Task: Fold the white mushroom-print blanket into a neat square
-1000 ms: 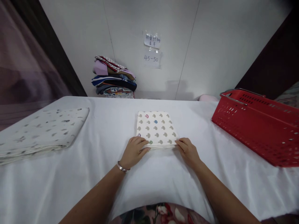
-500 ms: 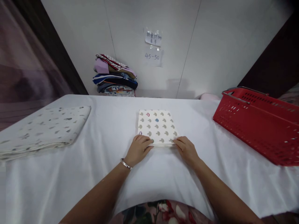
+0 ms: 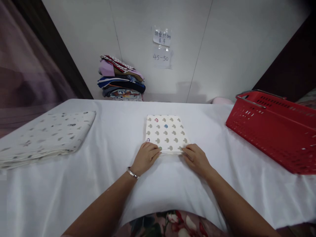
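A folded white cloth [image 3: 166,133] with a grey mushroom print and a few coloured mushrooms lies flat in the middle of the table. My left hand [image 3: 146,158], a silver bangle on its wrist, pinches the cloth's near left corner between thumb and fingers. At the near right corner, my right hand [image 3: 197,158] grips the folded edge in the same way. The layers of the fold show as a thin band along the near edge between both hands.
To the left lies a larger folded white cloth [image 3: 53,136] with dark leaf-like prints. A red perforated basket [image 3: 269,131] with metal handles stands at the right. Behind the white-covered table [image 3: 118,131] rises a stack of folded fabrics [image 3: 120,80] against the wall.
Both hands stay at the cloth's near corners, with only a slight shift of the fingers. The whole view has shifted a little.
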The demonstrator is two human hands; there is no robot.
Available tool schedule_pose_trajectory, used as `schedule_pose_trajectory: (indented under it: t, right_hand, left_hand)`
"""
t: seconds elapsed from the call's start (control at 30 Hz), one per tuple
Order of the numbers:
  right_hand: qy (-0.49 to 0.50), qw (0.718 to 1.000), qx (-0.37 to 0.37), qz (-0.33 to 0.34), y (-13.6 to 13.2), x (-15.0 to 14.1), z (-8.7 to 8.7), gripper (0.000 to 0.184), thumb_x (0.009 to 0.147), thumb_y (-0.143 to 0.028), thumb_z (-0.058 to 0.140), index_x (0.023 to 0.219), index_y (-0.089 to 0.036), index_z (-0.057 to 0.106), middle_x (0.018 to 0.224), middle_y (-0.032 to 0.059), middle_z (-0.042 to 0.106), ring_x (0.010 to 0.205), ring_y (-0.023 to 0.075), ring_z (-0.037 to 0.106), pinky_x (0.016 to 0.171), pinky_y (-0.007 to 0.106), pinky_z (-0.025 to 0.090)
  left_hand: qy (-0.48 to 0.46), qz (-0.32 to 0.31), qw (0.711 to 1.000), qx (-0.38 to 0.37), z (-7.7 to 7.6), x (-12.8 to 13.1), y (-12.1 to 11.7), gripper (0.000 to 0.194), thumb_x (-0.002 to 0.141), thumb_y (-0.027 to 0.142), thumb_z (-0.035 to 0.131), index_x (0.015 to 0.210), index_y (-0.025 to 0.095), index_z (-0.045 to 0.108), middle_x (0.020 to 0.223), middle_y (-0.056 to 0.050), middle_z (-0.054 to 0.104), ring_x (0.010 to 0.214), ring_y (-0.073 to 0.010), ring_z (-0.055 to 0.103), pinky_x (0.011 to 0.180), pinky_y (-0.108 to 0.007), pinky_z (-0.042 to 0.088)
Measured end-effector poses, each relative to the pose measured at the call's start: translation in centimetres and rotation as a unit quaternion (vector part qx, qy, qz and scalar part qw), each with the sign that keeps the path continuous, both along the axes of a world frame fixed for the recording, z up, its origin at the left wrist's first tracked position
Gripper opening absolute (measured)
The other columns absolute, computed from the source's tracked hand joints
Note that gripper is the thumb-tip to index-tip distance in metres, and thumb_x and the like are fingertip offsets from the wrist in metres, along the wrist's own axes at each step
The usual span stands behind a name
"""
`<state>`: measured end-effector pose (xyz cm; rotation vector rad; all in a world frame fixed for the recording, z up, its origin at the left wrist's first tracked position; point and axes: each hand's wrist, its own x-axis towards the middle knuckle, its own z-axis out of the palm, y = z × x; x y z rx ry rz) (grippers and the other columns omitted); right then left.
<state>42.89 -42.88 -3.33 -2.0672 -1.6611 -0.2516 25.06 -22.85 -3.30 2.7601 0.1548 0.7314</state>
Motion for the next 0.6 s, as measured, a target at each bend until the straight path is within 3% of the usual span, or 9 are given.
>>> schedule_pose_trajectory:
  t: [0.47,0.6]
  right_hand:
    - [-0.051,0.999,0.003,-0.008,0.1,0.3,-0.7,0.023,0.086,-0.021,0.048,0.106,-0.022,0.059,0.096,0.0073,0.057,0.088,0.02,0.052,0.073,0.034,0.045]
    - [-0.086,0.996,0.012,-0.018,0.0,0.8,-1.8,0.03,0.084,-0.021,0.049,0.114,-0.021,0.055,0.112,0.0112,0.053,0.099,0.0249,0.049,0.078,0.04,0.045]
  left_hand:
    - [-0.005,-0.024,1.0,-0.001,-0.5,-0.7,0.6,0.019,0.085,0.028,0.052,0.102,0.023,0.058,0.095,-0.004,0.06,0.089,-0.0172,0.052,0.084,-0.037,0.04]
    - [-0.052,0.029,0.998,-0.022,-0.4,-1.2,1.0,0.023,0.082,0.035,0.055,0.101,0.022,0.059,0.098,-0.005,0.059,0.094,-0.0192,0.051,0.084,-0.038,0.041]
